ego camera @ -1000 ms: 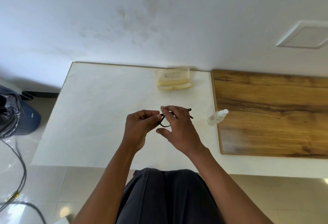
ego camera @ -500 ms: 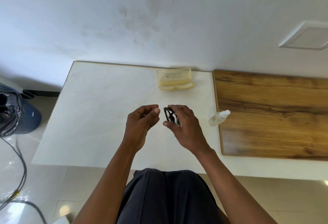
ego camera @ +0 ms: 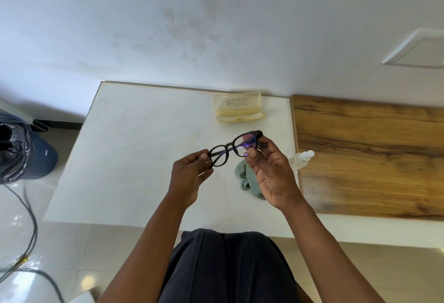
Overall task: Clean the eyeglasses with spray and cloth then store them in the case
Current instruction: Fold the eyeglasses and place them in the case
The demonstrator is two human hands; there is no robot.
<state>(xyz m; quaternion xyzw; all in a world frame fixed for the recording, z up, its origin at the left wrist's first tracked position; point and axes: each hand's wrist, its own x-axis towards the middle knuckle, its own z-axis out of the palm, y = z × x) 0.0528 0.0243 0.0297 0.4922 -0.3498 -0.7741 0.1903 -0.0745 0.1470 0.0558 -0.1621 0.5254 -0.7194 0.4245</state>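
A white table [ego camera: 134, 158] stands against a pale, smudged wall [ego camera: 192, 26], with a wooden board [ego camera: 370, 153] on its right part. Nearest, above dark trousers [ego camera: 225, 269], both hands hold black eyeglasses [ego camera: 234, 147] in the air over the tabletop: the left hand [ego camera: 186, 177] pinches the left end of the frame, the right hand [ego camera: 271, 173] pinches the right lens rim. A green cloth [ego camera: 247, 177] lies crumpled beneath, partly hidden by the right hand. A spray bottle [ego camera: 300, 159] lies beside the board's edge. Farther back, the yellowish case [ego camera: 239, 108] sits open by the wall.
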